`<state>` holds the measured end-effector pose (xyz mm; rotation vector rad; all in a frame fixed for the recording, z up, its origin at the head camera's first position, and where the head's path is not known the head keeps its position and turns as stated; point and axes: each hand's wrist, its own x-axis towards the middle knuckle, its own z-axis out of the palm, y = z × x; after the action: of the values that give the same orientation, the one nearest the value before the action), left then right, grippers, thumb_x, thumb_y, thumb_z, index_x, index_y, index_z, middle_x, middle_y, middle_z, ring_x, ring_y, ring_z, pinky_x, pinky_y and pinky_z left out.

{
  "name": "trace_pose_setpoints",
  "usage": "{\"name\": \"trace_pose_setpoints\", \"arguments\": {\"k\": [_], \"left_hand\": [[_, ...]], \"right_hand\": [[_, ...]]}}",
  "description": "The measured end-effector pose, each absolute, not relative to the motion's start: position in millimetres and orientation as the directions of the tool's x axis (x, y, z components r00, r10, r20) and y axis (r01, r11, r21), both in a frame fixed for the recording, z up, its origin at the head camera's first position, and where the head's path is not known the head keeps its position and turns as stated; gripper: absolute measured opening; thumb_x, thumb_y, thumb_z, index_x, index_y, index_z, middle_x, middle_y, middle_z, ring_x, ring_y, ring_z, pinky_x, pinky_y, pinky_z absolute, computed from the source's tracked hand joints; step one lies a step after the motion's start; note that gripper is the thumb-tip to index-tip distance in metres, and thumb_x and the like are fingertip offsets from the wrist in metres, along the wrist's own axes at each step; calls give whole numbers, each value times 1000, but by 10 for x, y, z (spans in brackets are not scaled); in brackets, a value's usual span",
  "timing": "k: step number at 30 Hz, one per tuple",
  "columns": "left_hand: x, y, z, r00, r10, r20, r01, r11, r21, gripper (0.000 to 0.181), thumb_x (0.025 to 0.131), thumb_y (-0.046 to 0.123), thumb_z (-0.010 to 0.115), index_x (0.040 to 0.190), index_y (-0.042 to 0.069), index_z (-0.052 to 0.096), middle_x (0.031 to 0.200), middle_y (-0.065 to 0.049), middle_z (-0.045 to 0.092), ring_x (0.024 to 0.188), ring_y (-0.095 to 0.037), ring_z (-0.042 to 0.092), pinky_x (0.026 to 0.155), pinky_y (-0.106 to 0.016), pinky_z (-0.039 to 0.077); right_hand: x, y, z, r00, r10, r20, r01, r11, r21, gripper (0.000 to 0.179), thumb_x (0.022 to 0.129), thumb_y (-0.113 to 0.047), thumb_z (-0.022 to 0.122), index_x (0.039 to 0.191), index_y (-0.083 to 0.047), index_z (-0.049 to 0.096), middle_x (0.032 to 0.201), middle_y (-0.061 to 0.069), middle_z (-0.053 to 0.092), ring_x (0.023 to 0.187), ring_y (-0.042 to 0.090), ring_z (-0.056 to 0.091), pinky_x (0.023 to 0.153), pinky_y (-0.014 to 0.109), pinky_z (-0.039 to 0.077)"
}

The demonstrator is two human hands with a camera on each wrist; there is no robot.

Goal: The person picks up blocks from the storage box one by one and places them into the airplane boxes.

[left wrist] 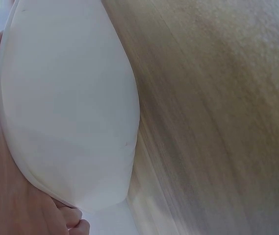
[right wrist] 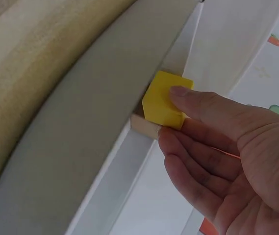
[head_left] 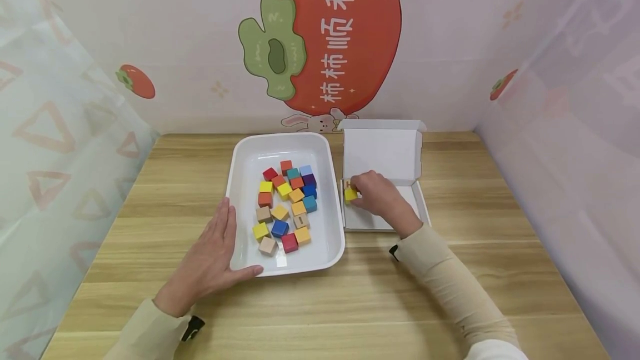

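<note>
A white tray (head_left: 322, 246) holds several coloured and plain wooden cubes. My left hand (head_left: 210, 257) rests against its near left corner, fingers straight along the outer side and thumb over the front rim. In the left wrist view that hand lies along the tray's edge. My right hand (head_left: 382, 199) pinches a yellow cube (right wrist: 161, 103) between thumb and fingers, at the left wall inside a white cardboard box (head_left: 370, 221). A plain wooden block (right wrist: 144, 126) lies close against the yellow cube, partly hidden behind it.
The box's lid (head_left: 382, 151) stands raised at the back, and the box sits right beside the tray on the wooden table (head_left: 300, 315). A printed cloth backdrop (head_left: 200, 26) rises behind the table and along both sides.
</note>
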<state>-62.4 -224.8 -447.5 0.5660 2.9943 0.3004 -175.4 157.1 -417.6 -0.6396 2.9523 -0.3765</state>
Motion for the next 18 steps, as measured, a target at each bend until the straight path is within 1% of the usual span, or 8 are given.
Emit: {"name": "trace_pose_setpoints", "arguments": {"k": [6,14,18], "left_hand": [[-625,-2244,-4488,-929,369,-37,354,913,204,134,80,86,60,168,-3,10,179,-20,0,165,-42,7,127,-62,29],[-632,-2246,-4493,-929,369,-38,354,912,208,134,81,85,61,168,-3,9,179,-20,-3,166,-42,6,127,-62,28],[-641,-2247,-4493,-929,370,-33,356,912,204,134,81,85,61,168,-3,9,179,-20,-3,166,-42,6,128,-61,28]], "right_hand": [[-1748,1554,-4231,-919,-394,-32,-375,894,-247,16,87,-11,86,93,-4,73,88,8,77,70,17,60,66,32,55],[-1752,1543,-4283,-924,-382,-28,-366,903,-226,14,89,-12,84,95,-4,74,89,8,78,70,16,61,65,32,55],[-1751,1549,-4296,-924,-381,-10,-370,902,-222,16,88,-12,85,94,-4,73,90,8,78,71,17,62,65,33,56]]}}
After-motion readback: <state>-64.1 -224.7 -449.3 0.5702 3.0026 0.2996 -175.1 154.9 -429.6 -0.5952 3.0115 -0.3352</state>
